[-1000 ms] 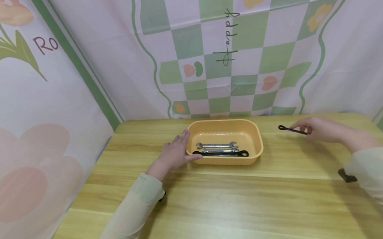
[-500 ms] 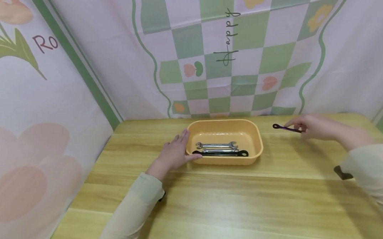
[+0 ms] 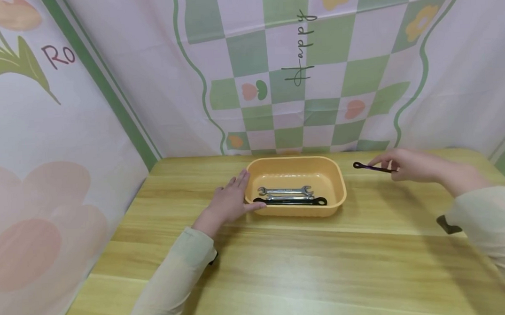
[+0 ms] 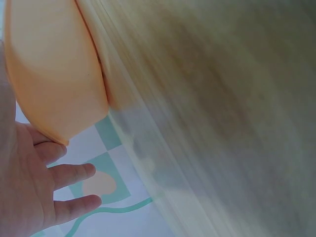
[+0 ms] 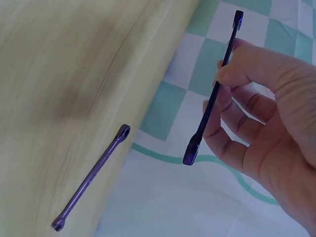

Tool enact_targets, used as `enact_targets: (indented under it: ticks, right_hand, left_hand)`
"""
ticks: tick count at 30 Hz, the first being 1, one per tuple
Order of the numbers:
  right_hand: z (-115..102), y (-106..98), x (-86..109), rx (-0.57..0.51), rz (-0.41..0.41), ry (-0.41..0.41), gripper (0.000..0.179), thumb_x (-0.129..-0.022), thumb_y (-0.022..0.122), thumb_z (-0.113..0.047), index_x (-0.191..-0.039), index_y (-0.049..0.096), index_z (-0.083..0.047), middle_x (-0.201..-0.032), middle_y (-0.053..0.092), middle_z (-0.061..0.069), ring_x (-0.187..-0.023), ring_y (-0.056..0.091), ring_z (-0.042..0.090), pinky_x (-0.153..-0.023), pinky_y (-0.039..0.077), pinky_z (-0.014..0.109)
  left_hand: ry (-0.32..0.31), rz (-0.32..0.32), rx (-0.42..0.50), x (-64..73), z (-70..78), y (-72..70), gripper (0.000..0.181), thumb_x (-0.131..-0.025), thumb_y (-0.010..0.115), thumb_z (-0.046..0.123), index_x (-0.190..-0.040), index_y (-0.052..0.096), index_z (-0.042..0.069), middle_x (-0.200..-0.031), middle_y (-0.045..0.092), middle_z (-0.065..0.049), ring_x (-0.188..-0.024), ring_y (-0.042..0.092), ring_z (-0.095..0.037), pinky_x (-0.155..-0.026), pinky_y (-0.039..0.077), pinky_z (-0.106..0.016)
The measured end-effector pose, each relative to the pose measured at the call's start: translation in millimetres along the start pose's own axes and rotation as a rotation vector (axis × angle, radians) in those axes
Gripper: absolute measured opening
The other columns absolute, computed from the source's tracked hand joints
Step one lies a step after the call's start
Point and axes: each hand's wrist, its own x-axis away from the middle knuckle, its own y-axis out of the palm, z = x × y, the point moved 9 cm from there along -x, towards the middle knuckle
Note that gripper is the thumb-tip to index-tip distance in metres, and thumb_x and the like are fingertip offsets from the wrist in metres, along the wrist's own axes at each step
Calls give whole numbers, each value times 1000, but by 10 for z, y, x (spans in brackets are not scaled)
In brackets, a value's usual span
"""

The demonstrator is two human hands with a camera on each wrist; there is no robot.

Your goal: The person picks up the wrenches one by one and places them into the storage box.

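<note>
An orange-yellow plastic basin (image 3: 336, 194) stands on the wooden table, holding a silver open-end wrench (image 3: 284, 191), a smaller silver wrench (image 3: 294, 197) and a long black wrench (image 3: 298, 202). My left hand (image 3: 228, 201) rests on the basin's left end, its fingers straight and its thumb over the front rim. To the right of the basin, my right hand (image 3: 413, 164) pinches a dark purple-black wrench (image 5: 212, 98) above the tabletop. In the right wrist view, a second purple wrench (image 5: 91, 180) lies on the table; the head view does not show it.
The wooden table (image 3: 283, 269) ends at the back against a curtain (image 3: 288, 113) with green checks. Another floral curtain (image 3: 66, 147) hangs along the left side.
My right hand has moved a little left toward the basin with the wrench it pinches. The left hand and the basin have stayed in place.
</note>
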Motion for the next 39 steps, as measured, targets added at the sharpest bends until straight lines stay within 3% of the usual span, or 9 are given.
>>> enact_targets:
  ticks: [15, 24, 39]
  right_hand:
    - [-262, -11, -50, 18, -16, -44, 52, -75, 67, 18, -125, 69, 2, -96, 64, 0, -85, 61, 19, -72, 53, 37]
    - [-386, 32, -126, 91, -9, -68, 55, -74, 68, 14, -125, 72, -5, -94, 63, -3, -85, 61, 15, -71, 52, 37]
    - [-610, 63, -237, 79, 3, -141, 55, -72, 66, 14, -122, 74, -9, -90, 62, -6, -81, 58, 12, -68, 51, 35]
  left_hand:
    - [-4, -5, 9, -4, -1, -1, 110, -92, 46, 79, -166, 5, 9, -172, 3, -5, -153, 20, -36, -115, 28, -66]
    - [-5, -4, 9, -1, -3, -2, 110, -92, 46, 80, -166, 4, 10, -172, 2, -4, -153, 21, -35, -115, 28, -65]
    - [-6, -8, 14, 15, 20, -23, 109, -93, 47, 78, -165, 5, 9, -172, 3, -6, -153, 20, -36, -115, 28, -65]
